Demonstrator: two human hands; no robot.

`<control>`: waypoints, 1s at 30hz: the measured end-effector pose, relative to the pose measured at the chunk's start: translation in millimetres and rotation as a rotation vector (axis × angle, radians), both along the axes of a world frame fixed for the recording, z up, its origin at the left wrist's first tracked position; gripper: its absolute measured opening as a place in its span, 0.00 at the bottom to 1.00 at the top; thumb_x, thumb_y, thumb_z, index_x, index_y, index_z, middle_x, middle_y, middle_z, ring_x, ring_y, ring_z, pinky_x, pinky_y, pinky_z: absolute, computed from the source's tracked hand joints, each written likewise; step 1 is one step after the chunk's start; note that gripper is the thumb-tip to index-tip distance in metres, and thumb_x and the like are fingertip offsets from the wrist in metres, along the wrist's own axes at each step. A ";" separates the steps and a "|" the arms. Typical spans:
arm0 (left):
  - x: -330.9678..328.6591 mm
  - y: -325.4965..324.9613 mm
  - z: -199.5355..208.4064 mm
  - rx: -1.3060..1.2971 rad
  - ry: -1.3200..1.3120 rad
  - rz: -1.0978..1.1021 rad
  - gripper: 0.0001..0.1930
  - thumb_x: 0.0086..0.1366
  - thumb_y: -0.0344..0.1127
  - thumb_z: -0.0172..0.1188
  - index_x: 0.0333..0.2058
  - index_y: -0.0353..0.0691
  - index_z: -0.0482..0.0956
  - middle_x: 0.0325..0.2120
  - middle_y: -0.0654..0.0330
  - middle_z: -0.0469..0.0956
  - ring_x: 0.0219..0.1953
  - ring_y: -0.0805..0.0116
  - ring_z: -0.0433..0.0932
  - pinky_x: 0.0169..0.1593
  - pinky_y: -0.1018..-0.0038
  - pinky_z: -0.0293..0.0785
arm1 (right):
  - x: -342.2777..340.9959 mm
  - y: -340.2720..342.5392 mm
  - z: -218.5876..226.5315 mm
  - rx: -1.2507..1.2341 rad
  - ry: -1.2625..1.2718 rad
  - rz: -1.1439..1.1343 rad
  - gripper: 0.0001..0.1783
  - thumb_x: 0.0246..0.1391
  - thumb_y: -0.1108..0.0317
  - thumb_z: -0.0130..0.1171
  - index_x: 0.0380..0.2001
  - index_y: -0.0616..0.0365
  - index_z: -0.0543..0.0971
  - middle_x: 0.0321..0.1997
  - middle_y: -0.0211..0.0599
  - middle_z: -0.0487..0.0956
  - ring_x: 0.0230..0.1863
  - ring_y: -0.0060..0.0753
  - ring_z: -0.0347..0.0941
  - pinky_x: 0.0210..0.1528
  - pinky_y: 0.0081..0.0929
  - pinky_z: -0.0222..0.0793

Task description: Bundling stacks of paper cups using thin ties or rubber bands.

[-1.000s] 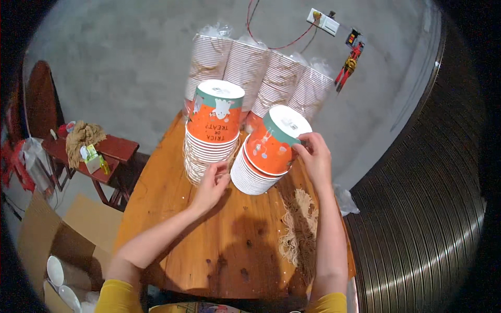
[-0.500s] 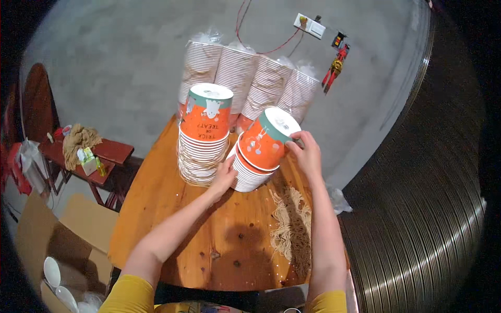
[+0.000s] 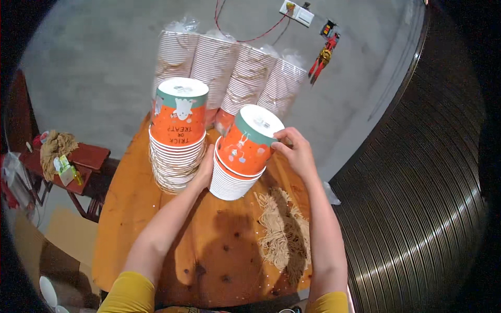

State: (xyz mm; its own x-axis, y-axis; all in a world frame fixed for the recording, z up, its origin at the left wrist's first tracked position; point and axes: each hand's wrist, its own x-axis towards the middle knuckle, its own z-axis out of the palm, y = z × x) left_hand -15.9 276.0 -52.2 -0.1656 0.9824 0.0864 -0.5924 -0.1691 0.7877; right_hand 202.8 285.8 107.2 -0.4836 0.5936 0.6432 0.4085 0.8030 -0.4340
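Observation:
Two stacks of upside-down paper buckets stand on the wooden table (image 3: 125,219). The right stack (image 3: 229,185) has white rims below and an orange-and-green paper bucket (image 3: 242,143) on top, sitting a little raised. My right hand (image 3: 295,151) pinches that top bucket near its base, thumb and fingers closed. My left hand (image 3: 205,169) is tucked between the stacks and wraps the right stack's left side, its fingertips hidden behind it. The left stack (image 3: 177,148) is wound with tan cords around its rims and topped by a matching printed bucket.
Several tall bagged bucket stacks (image 3: 211,68) stand behind. A bundle of tan cord (image 3: 282,235) lies on the table's right side. A ribbed metal shutter (image 3: 407,208) curves at right. Cord and small packets lie on a red bench (image 3: 91,156); a cardboard box (image 3: 68,235) is lower left.
The view has shifted, so the table and stacks appear farther left. My left hand has slid up and farther in between the stacks. My right hand keeps its pinch on the top bucket.

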 end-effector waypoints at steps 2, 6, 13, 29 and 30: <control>14.6 -14.2 -0.7 -0.013 0.077 -0.050 0.34 0.69 0.59 0.34 0.61 0.37 0.61 0.59 0.55 0.65 0.60 0.62 0.64 0.62 0.69 0.58 | 12.2 -0.8 4.6 0.046 -0.063 0.031 0.10 0.47 0.73 0.63 0.33 0.61 0.75 0.36 0.36 0.75 0.38 0.30 0.76 0.40 0.24 0.71; 16.9 -41.9 -29.3 -0.007 0.378 0.111 0.30 0.68 0.55 0.38 0.53 0.33 0.71 0.50 0.56 0.74 0.51 0.68 0.70 0.55 0.72 0.62 | 16.1 -27.5 10.0 -0.121 -0.070 0.038 0.09 0.47 0.74 0.62 0.34 0.62 0.75 0.37 0.35 0.75 0.39 0.28 0.76 0.41 0.23 0.72; 24.1 -94.6 -14.0 0.071 0.676 0.520 0.20 0.69 0.43 0.44 0.44 0.30 0.74 0.43 0.53 0.70 0.46 0.65 0.69 0.53 0.74 0.61 | 46.3 -58.1 31.4 -0.021 0.043 0.065 0.10 0.47 0.76 0.62 0.36 0.60 0.76 0.41 0.33 0.76 0.42 0.25 0.74 0.45 0.22 0.71; 33.3 -204.9 117.2 0.364 -0.058 -0.107 0.10 0.64 0.31 0.53 0.44 0.39 0.69 0.40 0.64 0.74 0.43 0.76 0.73 0.51 0.74 0.69 | 87.6 -161.3 -6.8 0.258 0.253 0.047 0.14 0.43 0.84 0.59 0.33 0.56 0.74 0.49 0.40 0.75 0.60 0.49 0.66 0.60 0.38 0.62; 33.1 -215.2 118.2 0.360 -0.032 -0.098 0.11 0.64 0.32 0.53 0.45 0.39 0.69 0.40 0.64 0.74 0.43 0.76 0.73 0.51 0.74 0.69 | 85.3 -166.6 -17.8 0.265 0.265 0.059 0.14 0.43 0.84 0.59 0.33 0.56 0.74 0.49 0.41 0.75 0.59 0.48 0.66 0.59 0.38 0.62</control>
State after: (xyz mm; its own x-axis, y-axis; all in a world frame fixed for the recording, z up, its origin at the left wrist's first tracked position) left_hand 17.2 60.9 66.0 -0.0808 0.9015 0.4252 -0.6425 -0.3733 0.6693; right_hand 288.2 119.2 89.4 -0.3084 0.3661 0.8780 0.2595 0.9204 -0.2926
